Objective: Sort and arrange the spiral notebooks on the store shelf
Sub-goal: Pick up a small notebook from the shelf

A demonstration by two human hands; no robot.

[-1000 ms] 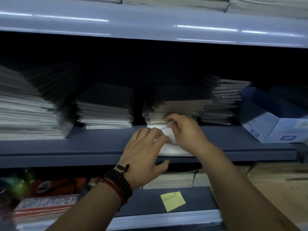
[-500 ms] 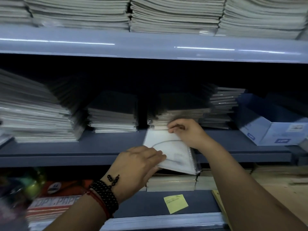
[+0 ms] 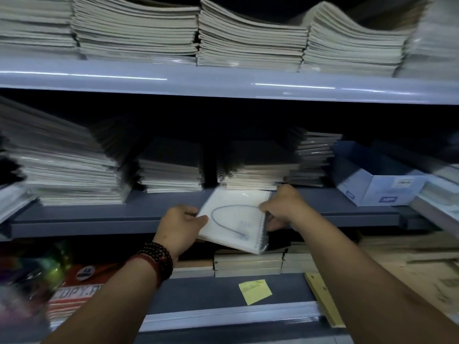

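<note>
White wrapped spiral notebook [image 3: 233,217], underside hidden, is gripped at its sides by left hand [image 3: 177,228] and right hand [image 3: 285,207].

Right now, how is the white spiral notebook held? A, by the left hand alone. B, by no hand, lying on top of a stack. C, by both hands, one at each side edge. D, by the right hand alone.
C: the left hand grips the left edge of the white spiral notebook, and the right hand holds its spiral-bound edge.
</note>
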